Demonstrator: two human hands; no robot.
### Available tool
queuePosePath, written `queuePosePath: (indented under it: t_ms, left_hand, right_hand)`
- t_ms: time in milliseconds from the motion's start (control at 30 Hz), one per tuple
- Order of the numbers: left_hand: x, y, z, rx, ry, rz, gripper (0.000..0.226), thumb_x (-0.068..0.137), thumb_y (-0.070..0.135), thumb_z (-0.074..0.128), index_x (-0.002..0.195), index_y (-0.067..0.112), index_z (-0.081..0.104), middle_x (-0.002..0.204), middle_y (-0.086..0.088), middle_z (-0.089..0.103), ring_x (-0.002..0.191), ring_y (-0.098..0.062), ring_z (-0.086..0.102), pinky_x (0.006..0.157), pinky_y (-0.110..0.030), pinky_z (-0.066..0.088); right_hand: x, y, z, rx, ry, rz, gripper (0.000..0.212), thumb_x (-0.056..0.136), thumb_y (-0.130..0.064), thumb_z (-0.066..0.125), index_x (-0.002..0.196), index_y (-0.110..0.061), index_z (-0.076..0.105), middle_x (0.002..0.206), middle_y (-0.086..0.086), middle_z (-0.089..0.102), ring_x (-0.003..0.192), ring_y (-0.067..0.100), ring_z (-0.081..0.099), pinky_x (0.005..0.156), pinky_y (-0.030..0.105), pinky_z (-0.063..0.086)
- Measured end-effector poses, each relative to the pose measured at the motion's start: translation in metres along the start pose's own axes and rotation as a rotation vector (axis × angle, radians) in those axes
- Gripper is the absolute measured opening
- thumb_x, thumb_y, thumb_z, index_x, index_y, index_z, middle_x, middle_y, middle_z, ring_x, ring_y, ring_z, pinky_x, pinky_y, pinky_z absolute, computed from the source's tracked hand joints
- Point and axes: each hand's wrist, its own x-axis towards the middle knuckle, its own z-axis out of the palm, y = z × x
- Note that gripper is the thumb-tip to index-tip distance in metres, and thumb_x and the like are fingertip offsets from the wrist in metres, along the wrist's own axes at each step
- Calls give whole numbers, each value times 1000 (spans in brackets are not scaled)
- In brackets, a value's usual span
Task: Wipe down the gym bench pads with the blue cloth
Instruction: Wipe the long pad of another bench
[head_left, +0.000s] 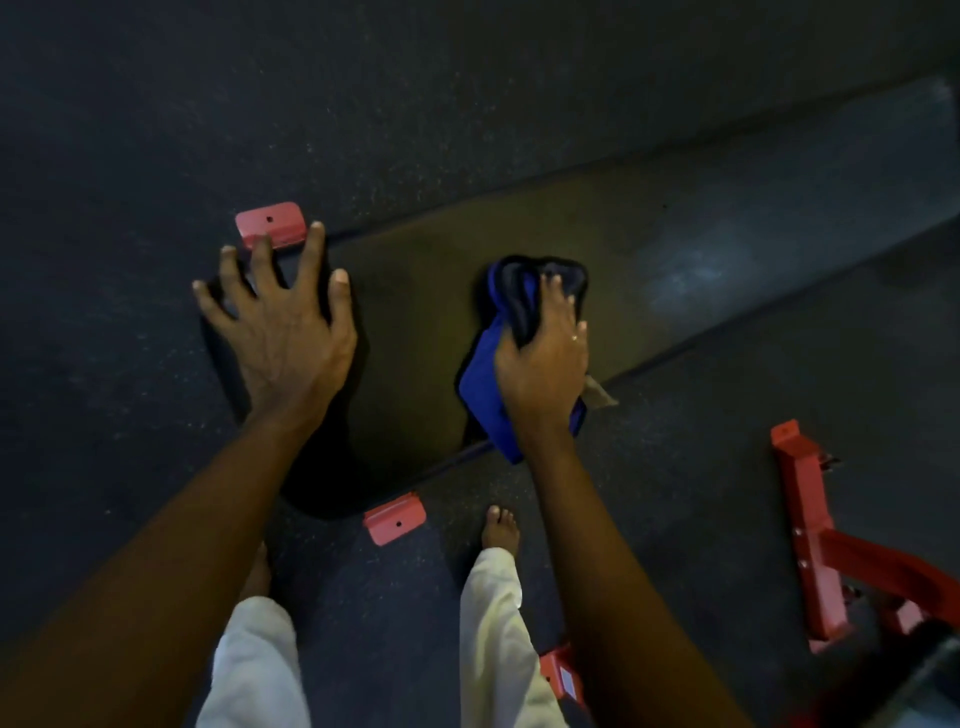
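Observation:
A long dark bench pad runs from the lower left up toward the right. My left hand rests flat on its near end with fingers spread wide. My right hand grips the bunched blue cloth and presses it onto the pad's middle, close to the near edge. Part of the cloth hangs out below my wrist. A pale sheen lies on the pad farther right.
Red bench feet show at the pad's far left and near side. A red metal frame stands on the dark speckled floor at the right. My bare feet and white trousers are just below the bench.

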Motion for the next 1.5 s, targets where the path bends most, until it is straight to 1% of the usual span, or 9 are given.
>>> queuePosePath:
  t_ms: [100,267,367,567,767,1000,1133,1367,1500]
  left_hand:
    - [1,1,-2,11,-5,-23,55,105,55,26,157,37,32,160,-18,33,151,-43,21,120,-67,9]
    - [2,5,-1,31,-3,-50,57,104,55,24,156,35,33,160,-16,33,152,-38,21,122,-63,12]
    - [3,5,-3,32,-17,-62,56,104,54,27,157,34,31,159,-17,34,152,-38,22,122,-63,12]
    - [3,6,-1,26,-11,-69,56,105,54,29,156,33,33,157,-17,36,151,-39,23,121,-64,13]
    - [2,7,-4,13,-4,-68,53,105,50,33,155,32,35,156,-18,37,150,-41,24,120,-65,14]
    - [3,8,-2,31,10,-61,52,106,49,33,155,33,34,155,-18,38,150,-40,25,120,-64,13]
    - [2,7,-3,17,-1,-60,53,106,50,32,156,32,34,156,-18,38,150,-40,24,120,-64,12]
    - [0,7,-2,33,29,-54,52,106,49,32,155,32,34,153,-18,38,148,-40,26,120,-63,14]
    - [2,8,-4,16,12,-54,52,106,49,31,155,32,34,154,-18,38,149,-41,25,120,-65,14]
  right_hand:
    - [27,-29,8,-62,15,-9,70,93,-32,63,155,-15,37,163,6,36,152,32,27,123,50,26]
    - [50,-53,17,-287,-297,-555,76,91,-42,59,159,-23,31,166,0,28,154,30,21,124,42,21]
    - [82,-52,9,-319,-401,-678,74,90,-35,62,157,-22,34,164,0,33,154,26,24,126,44,21]
    - [99,-46,6,-134,-132,-295,65,89,-34,65,149,-15,48,154,3,49,149,25,35,122,42,31]
    - [106,-39,0,-203,-328,-624,67,86,-38,67,147,-16,50,154,3,49,147,26,39,121,43,32]
    - [121,-22,-5,-150,-32,-173,68,89,-44,62,149,-16,48,155,1,48,149,25,34,121,45,32]
    - [69,-37,5,-153,-161,-321,72,85,-37,68,152,-23,46,161,0,40,150,26,32,121,40,29]
    - [-17,23,-23,-139,-329,-490,79,77,-20,65,153,-19,43,161,0,39,151,25,30,119,47,34]
    - [27,67,-44,-84,-112,-206,72,84,-16,68,152,-16,44,158,6,43,149,29,34,116,50,39]
